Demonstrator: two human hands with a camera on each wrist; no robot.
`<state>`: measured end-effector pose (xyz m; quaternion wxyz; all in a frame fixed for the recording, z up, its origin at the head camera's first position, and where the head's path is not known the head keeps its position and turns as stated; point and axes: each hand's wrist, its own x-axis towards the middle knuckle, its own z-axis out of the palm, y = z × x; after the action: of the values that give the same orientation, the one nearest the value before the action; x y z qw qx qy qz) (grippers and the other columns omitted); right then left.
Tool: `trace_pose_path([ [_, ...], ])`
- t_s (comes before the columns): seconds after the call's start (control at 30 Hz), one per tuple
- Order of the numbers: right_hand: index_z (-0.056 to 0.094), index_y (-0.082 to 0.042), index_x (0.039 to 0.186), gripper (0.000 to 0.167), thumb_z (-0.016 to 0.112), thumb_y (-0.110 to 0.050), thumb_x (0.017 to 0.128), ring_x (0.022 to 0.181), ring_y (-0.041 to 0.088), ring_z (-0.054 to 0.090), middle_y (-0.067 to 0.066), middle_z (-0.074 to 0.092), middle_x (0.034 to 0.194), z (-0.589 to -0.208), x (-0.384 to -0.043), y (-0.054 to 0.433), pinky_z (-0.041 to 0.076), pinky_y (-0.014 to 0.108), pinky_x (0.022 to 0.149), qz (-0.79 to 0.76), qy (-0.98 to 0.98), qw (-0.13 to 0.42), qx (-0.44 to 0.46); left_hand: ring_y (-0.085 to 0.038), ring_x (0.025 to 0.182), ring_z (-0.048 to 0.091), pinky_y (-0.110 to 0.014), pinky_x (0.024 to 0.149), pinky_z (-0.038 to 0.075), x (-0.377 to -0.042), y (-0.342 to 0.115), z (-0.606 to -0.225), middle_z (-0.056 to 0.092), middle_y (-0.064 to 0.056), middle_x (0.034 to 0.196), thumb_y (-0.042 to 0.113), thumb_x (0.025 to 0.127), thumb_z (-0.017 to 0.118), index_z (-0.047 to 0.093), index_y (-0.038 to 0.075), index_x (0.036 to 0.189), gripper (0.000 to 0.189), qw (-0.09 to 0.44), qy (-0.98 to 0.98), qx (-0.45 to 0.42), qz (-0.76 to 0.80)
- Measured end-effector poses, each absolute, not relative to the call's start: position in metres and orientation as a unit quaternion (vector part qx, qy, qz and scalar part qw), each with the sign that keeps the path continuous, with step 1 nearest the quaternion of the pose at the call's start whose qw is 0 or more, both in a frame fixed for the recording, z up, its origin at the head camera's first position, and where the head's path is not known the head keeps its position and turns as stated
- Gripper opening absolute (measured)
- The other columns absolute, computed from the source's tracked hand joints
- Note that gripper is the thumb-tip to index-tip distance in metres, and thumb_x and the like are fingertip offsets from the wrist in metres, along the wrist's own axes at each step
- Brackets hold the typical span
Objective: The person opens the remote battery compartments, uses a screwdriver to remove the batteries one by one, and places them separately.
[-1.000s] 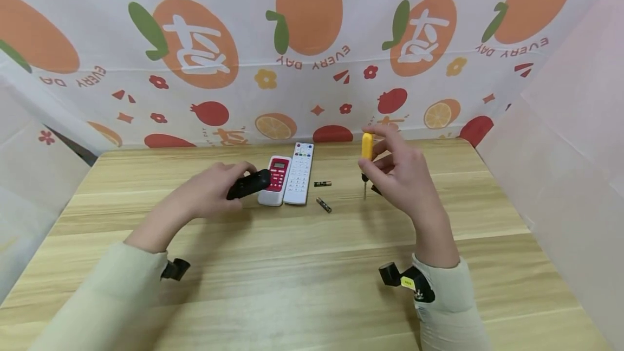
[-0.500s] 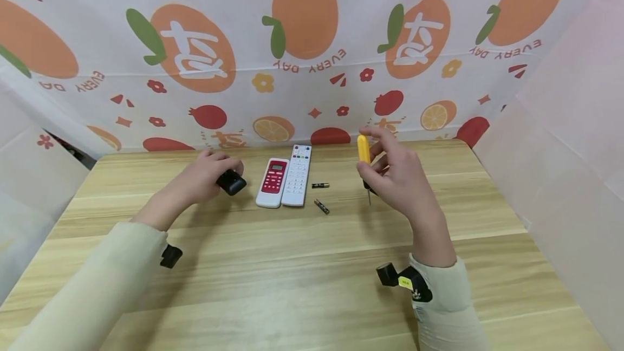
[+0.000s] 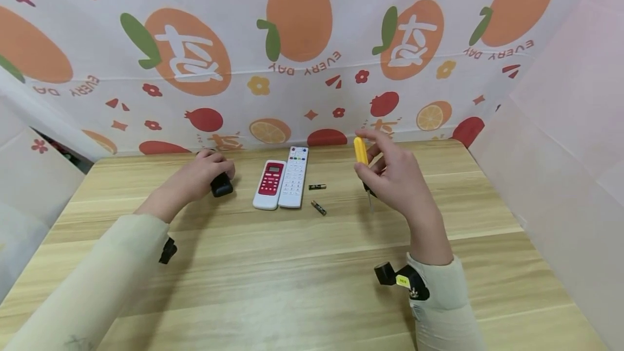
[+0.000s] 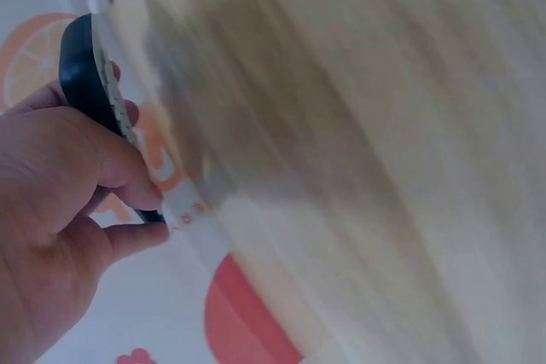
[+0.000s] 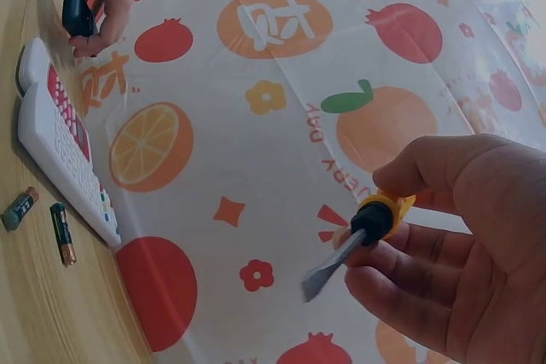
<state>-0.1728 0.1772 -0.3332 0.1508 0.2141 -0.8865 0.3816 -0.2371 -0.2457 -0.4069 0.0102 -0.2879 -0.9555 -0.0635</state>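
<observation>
My left hand [image 3: 192, 180] grips a black remote control [image 3: 221, 185] above the left part of the table. In the left wrist view the black remote [image 4: 84, 74] is edge-on, light buttons along its face, with thumb and fingers around it. My right hand [image 3: 397, 175] pinches a screwdriver [image 3: 361, 150] by its yellow handle, blade pointing down toward the table. A flat metal blade [image 5: 328, 274] and black collar show in the right wrist view. Between the hands lie a white remote with a red face [image 3: 270, 183], a long white remote [image 3: 294, 177] and two small batteries [image 3: 317, 187].
The wooden table [image 3: 273, 286] ends at a fruit-printed cloth [image 3: 297, 96] hanging along its back edge. Pale sheets [image 3: 560, 150] stand along the sides. A black wrist camera [image 3: 385, 273] sits on the right sleeve.
My left hand has carried the black remote leftward, away from the white remotes, and lower. The screwdriver has tilted slightly in my right hand, which otherwise stays nearly in place.
</observation>
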Motion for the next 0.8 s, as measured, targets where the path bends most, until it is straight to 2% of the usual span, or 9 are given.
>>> trace_pose_path([
  [0.17, 0.054, -0.018, 0.138, 0.052, 0.070, -0.018, 0.089, 0.062, 0.014, 0.061, 0.003, 0.065, 0.092, -0.337, -0.178, 0.181, 0.055, 0.031, 0.061, 0.386, -0.888, 0.159, 0.193, -0.045, 0.119, 0.044, -0.063, 0.096, 0.044, -0.240, -0.250, -0.415, 0.063, -0.016, 0.113, -0.016, 0.083, 0.067, 0.068, 0.015, 0.100, 0.035, 0.013, -0.950, -0.303, -0.070],
  [0.43, 0.055, -0.015, 0.134, 0.049, 0.070, -0.019, 0.088, 0.063, 0.018, 0.060, 0.004, 0.062, 0.089, -0.345, -0.186, 0.189, 0.054, 0.030, 0.060, 0.399, -0.895, 0.146, 0.133, -0.041, 0.119, 0.041, -0.060, 0.095, 0.043, -0.240, -0.254, -0.422, 0.059, -0.014, 0.117, -0.015, 0.088, 0.062, 0.067, 0.018, 0.100, 0.036, -0.012, -0.951, -0.295, -0.087],
  [0.63, 0.055, -0.017, 0.136, 0.049, 0.068, -0.022, 0.089, 0.062, 0.020, 0.059, 0.006, 0.062, 0.088, -0.353, -0.193, 0.195, 0.051, 0.031, 0.055, 0.373, -0.916, 0.112, 0.091, -0.040, 0.114, 0.042, -0.060, 0.092, 0.044, -0.240, -0.257, -0.424, 0.054, -0.015, 0.118, -0.017, 0.087, 0.061, 0.065, 0.021, 0.102, 0.041, -0.029, -0.960, -0.262, -0.098],
  [0.8, 0.053, -0.017, 0.139, 0.052, 0.069, -0.024, 0.090, 0.059, 0.021, 0.055, 0.006, 0.061, 0.085, -0.364, -0.202, 0.204, 0.046, 0.031, 0.051, 0.342, -0.935, 0.069, 0.057, -0.039, 0.113, 0.042, -0.060, 0.093, 0.043, -0.242, -0.259, -0.426, 0.053, -0.016, 0.118, -0.017, 0.087, 0.060, 0.065, 0.019, 0.103, 0.039, -0.033, -0.958, -0.268, -0.100],
])
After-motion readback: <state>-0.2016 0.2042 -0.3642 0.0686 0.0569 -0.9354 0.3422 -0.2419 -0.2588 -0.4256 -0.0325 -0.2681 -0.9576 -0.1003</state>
